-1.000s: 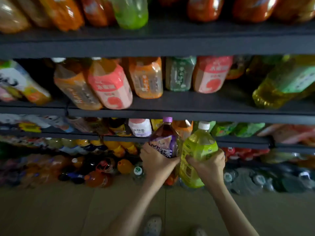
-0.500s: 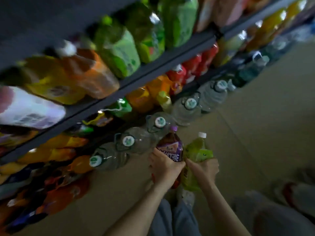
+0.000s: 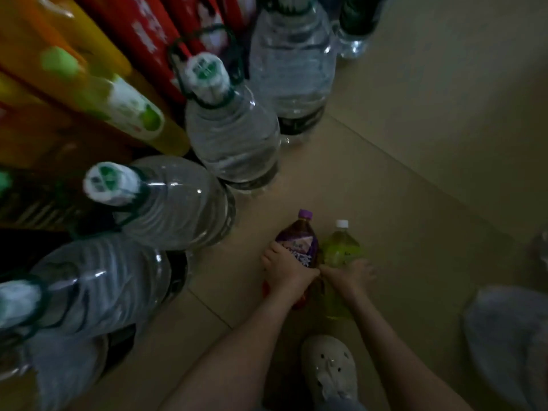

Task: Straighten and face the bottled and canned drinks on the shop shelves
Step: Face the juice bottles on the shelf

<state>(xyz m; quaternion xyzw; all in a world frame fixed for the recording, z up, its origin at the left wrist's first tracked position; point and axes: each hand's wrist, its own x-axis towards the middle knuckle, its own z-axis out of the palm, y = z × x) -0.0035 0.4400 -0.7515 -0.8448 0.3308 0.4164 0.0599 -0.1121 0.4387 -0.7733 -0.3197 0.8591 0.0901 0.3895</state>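
Low over the tan floor, my left hand (image 3: 286, 269) is wrapped around a dark bottle with a purple label and purple cap (image 3: 299, 237). Right beside it stands a yellow-green bottle with a white cap (image 3: 338, 247). My right hand (image 3: 350, 272) rests on its side with the fingers spread along the body; the hold looks loose. The two bottles touch each other. Their bases are hidden behind my hands and forearms.
Several big clear water jugs with green-and-white caps (image 3: 231, 134) stand in a row on the floor at the left. Behind them are orange, yellow and red bottles (image 3: 98, 93). My grey clog (image 3: 329, 366) is below the hands. A grey blurred shape (image 3: 510, 345) lies at the right.
Both hands have brought the two bottles down from shelf height to just above the floor. The view has swung from the shelves down to the water jugs and the floor.
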